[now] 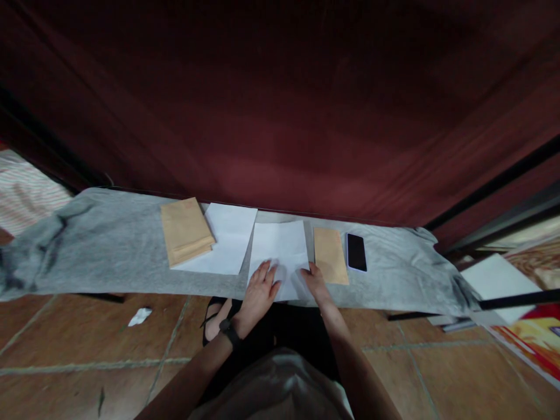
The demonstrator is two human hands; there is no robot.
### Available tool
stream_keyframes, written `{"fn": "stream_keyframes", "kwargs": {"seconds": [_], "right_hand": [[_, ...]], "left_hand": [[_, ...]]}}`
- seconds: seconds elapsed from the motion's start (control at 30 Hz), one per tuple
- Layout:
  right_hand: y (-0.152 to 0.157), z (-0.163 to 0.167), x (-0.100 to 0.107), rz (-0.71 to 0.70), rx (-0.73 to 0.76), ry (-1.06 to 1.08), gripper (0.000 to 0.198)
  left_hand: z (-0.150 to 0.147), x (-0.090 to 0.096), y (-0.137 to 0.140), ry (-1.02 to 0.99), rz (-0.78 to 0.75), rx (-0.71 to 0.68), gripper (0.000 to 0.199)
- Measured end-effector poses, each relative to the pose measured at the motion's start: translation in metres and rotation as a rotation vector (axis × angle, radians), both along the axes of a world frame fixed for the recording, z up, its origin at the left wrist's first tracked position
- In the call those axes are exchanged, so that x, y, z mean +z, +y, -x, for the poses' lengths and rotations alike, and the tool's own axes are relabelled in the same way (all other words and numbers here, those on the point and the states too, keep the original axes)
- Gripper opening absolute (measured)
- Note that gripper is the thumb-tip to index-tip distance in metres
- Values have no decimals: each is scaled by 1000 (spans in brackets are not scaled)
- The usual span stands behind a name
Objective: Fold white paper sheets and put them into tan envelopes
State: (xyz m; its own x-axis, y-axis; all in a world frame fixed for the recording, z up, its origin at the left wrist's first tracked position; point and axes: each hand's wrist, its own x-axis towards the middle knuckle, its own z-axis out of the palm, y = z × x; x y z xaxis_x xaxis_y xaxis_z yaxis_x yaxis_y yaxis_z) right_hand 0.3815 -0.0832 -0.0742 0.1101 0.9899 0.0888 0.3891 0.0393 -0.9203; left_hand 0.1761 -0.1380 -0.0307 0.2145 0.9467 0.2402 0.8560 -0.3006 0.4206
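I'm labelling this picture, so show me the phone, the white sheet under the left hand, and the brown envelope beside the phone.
Phone [356, 252]: head view, middle of its dark screen.
White sheet [281, 244]: head view, its uncovered upper part.
Brown envelope [331, 255]: head view, middle of its upward face.

both bare forearms [345, 345] reach forward, converging ahead of the torso [280, 388]. the left hand [259, 287] lies palm down, fingers extended, thumb angled inward. the right hand [314, 282] has its thumb pointing inward; its finger curl is unclear.
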Motion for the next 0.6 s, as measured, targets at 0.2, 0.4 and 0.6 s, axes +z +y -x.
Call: {"fn": "stream_keyframes", "kwargs": {"seconds": [0.2, 0.4, 0.6], "right_hand": [[-10, 5, 7, 20, -100, -167, 43], [-18, 34, 29, -220, 115, -549, 48], [11, 65, 17, -179, 328, -602, 50]], "left_hand": [[4, -18, 4, 156, 2, -53, 52], [-9, -18, 20, 175, 46, -117, 53], [-21, -24, 59, 228, 104, -158, 61]]}}
